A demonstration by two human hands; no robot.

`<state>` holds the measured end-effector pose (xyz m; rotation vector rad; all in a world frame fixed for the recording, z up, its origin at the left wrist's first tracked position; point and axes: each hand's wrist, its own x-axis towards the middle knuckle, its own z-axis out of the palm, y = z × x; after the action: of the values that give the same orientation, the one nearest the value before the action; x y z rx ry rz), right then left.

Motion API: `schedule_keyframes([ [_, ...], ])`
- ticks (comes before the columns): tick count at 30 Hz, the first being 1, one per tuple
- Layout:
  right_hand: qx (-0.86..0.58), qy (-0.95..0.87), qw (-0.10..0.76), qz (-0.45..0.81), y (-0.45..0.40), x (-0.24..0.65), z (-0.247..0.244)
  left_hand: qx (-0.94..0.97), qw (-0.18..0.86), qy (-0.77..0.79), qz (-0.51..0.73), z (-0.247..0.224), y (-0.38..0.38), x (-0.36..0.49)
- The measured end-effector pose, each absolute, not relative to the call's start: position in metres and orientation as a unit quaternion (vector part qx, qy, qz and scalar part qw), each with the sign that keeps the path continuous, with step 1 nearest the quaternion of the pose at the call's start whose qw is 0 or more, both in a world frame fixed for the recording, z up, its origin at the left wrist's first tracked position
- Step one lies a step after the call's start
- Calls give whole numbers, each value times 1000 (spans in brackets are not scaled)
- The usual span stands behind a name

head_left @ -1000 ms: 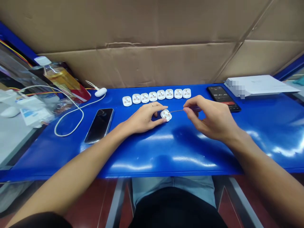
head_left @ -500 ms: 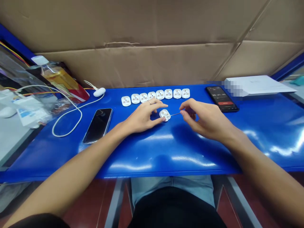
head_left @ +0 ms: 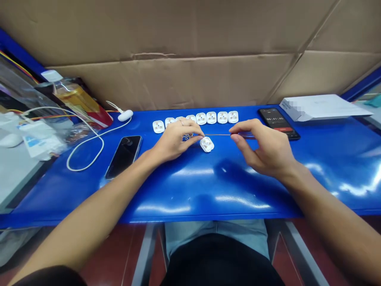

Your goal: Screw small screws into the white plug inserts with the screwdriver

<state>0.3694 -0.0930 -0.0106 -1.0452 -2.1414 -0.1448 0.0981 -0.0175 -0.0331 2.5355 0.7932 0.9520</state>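
A white round-cornered piece [head_left: 207, 144] with small metal parts inside lies on the blue table, between my two hands. My right hand [head_left: 262, 149] pinches a thin rod-like tool [head_left: 218, 135], whose shaft points left. The thumb and forefinger of my left hand [head_left: 178, 139] are pressed together at the tool's far end, just above the white piece. Small shiny metal bits [head_left: 187, 137] show beneath my left fingers. Several similar white pieces stand in a row behind, among them one at the right end [head_left: 233, 116]; my left hand partly covers some.
A dark phone [head_left: 124, 157] and a white cable [head_left: 102, 147] lie at left, near a bottle [head_left: 76, 99]. At right are a phone showing a timer [head_left: 278, 122] and a white box [head_left: 324, 106]. Cardboard [head_left: 202, 83] rises behind the blue table [head_left: 196, 198].
My left hand has left the white piece and moved up and slightly left, its fingers now at the tool tip. The tool has lifted off the piece and lies more level.
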Motion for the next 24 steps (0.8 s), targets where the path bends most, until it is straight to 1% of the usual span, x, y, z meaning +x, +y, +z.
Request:
schedule_keyframes([
  [4, -412, -811, 408, -79, -90, 370, -7, 880, 158, 316, 317, -34, -8, 91],
  [6, -399, -817, 409, -77, -89, 371, -6, 879, 167, 317, 314, -34, -9, 90],
  [11, -367, -865, 342, -10, -87, 370, -7, 885, 178, 296, 312, -32, -19, 95],
  [16, -382, -877, 288, 30, -88, 369, -11, 890, 168, 296, 304, -31, -21, 95],
  [19, -386, -881, 271, 35, -88, 368, -11, 892, 169, 295, 297, -30, -22, 95],
  [24, -376, -885, 273, 38, -89, 367, -10, 895, 172, 297, 286, -30, -22, 95],
])
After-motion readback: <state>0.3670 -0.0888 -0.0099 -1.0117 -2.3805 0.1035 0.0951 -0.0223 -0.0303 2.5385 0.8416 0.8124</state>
